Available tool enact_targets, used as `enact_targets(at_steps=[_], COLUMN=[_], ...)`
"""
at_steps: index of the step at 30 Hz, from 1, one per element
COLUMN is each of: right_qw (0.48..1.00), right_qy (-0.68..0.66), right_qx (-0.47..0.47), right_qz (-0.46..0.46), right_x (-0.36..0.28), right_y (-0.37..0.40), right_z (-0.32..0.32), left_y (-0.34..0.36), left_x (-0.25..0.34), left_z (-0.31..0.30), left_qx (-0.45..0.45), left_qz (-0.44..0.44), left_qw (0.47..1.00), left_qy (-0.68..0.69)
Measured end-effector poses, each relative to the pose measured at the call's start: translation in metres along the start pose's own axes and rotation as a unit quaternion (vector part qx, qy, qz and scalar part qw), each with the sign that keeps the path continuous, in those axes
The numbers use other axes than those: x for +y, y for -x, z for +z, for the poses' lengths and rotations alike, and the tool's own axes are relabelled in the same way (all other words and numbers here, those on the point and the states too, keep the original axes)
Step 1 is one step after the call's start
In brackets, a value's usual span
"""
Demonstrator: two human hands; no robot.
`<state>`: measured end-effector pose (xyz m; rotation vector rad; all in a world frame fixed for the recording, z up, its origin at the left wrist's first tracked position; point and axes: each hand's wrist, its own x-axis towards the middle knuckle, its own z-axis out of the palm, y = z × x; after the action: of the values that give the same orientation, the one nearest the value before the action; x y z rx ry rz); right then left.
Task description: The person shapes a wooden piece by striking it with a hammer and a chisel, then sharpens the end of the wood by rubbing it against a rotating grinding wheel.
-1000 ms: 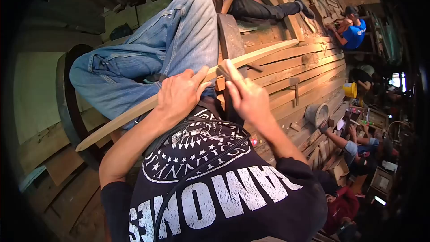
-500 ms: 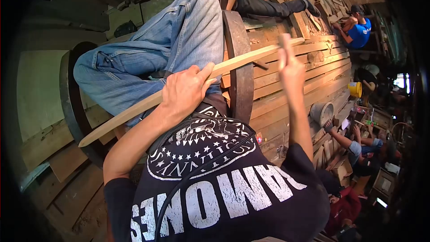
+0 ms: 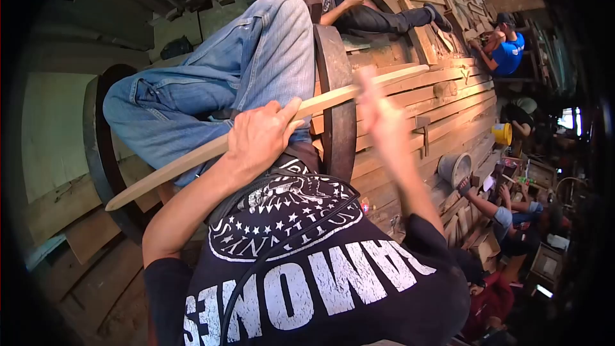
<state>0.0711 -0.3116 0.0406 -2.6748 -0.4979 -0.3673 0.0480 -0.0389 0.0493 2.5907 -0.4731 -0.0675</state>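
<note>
A long, pale wooden strip [image 3: 328, 99] with tapered ends runs diagonally across my lap and over a dark curved wooden piece [image 3: 338, 122]. My left hand [image 3: 259, 131] is closed around its middle, beside my jeans. Over the strip's right part is my right hand [image 3: 384, 115], blurred by motion, with its fingers closed on a light-coloured object at the strip. What that object is cannot be made out.
Pale planks [image 3: 384, 161] lie to the right, with a hammer-like tool [image 3: 423, 131] on them. Further right are a metal bucket [image 3: 455, 168] and a yellow bucket [image 3: 501, 133]. A person in dark trousers [image 3: 378, 20], a person in blue [image 3: 508, 52] and others sit nearby.
My right hand has moved left along the strip, closer to my left hand. My left hand keeps its hold. The hammer-like tool now shows beyond my right forearm.
</note>
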Motion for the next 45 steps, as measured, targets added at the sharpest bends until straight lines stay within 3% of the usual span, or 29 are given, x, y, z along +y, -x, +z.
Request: enact_targets(at_steps=[1,3,5,7,8,9,11,14,15,17,19,20,21,23,26,27,30,32,34,37,40,41,43,45], right_qw=[0.998,0.999,0.997,0.966,0.966,0.966,0.999,1.000,0.989,0.959,0.966,0.972,0.990,0.998,0.985,0.962,0.972,0.977,0.993,0.945,0.979,0.981,0.986,0.926], right_qy=[0.015,0.017,-0.003,0.132,0.119,0.124,0.007,-0.009,0.036,0.141,0.146,0.066,-0.016,0.013,0.037,0.082,0.019,-0.018,-0.002,0.058,0.050,0.000,0.005,0.084], right_qx=[-0.066,-0.033,0.036,0.006,0.019,0.021,-0.007,0.007,-0.034,0.011,0.029,-0.021,-0.021,0.008,0.098,0.069,0.017,-0.021,0.008,0.087,0.108,0.074,0.089,0.017], right_qz=[-0.003,-0.030,0.062,0.221,0.229,0.224,0.034,0.012,0.138,0.245,0.211,0.224,0.140,0.059,0.140,0.252,0.232,0.213,0.121,0.311,0.165,0.179,0.141,0.368], right_x=[-0.049,-0.036,0.013,0.053,0.060,0.047,0.007,0.008,0.026,0.075,0.073,0.057,0.039,0.017,0.084,0.092,0.064,0.059,0.054,0.124,0.130,0.085,0.097,0.127], right_y=[0.003,0.010,-0.005,-0.020,-0.022,-0.018,-0.004,-0.002,-0.011,-0.021,-0.023,-0.019,-0.009,0.002,-0.009,-0.017,-0.002,-0.007,0.000,-0.006,0.009,0.006,0.012,0.007], right_z=[-0.006,0.006,0.004,-0.017,-0.019,-0.017,-0.004,-0.008,-0.020,-0.029,-0.034,-0.032,-0.023,-0.011,-0.016,-0.029,-0.026,-0.026,-0.019,-0.032,-0.015,-0.021,-0.016,-0.036], left_y=[0.003,0.000,-0.002,-0.005,-0.007,-0.004,-0.006,-0.002,-0.003,-0.004,-0.005,-0.007,-0.008,-0.004,-0.005,-0.005,-0.009,-0.008,-0.008,-0.007,-0.009,-0.010,-0.008,-0.004], left_x=[0.002,0.000,-0.001,-0.003,-0.003,0.000,0.002,-0.002,-0.003,-0.003,-0.003,-0.002,-0.002,-0.004,-0.004,-0.005,-0.006,-0.004,-0.005,-0.007,-0.006,-0.003,-0.005,-0.007], left_z=[0.001,0.000,-0.003,-0.001,-0.001,-0.001,0.002,0.002,0.002,0.002,0.002,0.002,0.002,0.001,0.001,0.001,0.001,-0.003,-0.002,-0.001,0.001,0.002,-0.001,0.006], left_qx=[-0.006,0.001,-0.012,-0.012,-0.005,-0.005,-0.001,0.008,0.005,0.008,0.008,0.016,0.020,0.012,0.016,0.016,0.034,-0.001,-0.001,0.006,-0.002,-0.001,0.019,0.035], left_qz=[-0.005,-0.004,-0.002,-0.005,0.002,-0.003,-0.012,0.001,0.003,0.016,0.019,0.015,0.017,0.013,0.028,0.037,0.037,0.025,0.023,0.037,0.023,0.017,0.029,0.062], left_qw=[1.000,1.000,1.000,1.000,1.000,1.000,1.000,1.000,1.000,1.000,1.000,1.000,1.000,1.000,0.999,0.999,0.999,1.000,1.000,0.999,1.000,1.000,0.999,0.997], left_qy=[0.003,0.007,0.017,0.021,0.023,0.022,0.020,0.011,0.011,0.013,-0.010,-0.006,0.000,0.003,0.006,0.006,0.001,0.009,0.004,-0.002,-0.009,-0.006,-0.006,-0.025])
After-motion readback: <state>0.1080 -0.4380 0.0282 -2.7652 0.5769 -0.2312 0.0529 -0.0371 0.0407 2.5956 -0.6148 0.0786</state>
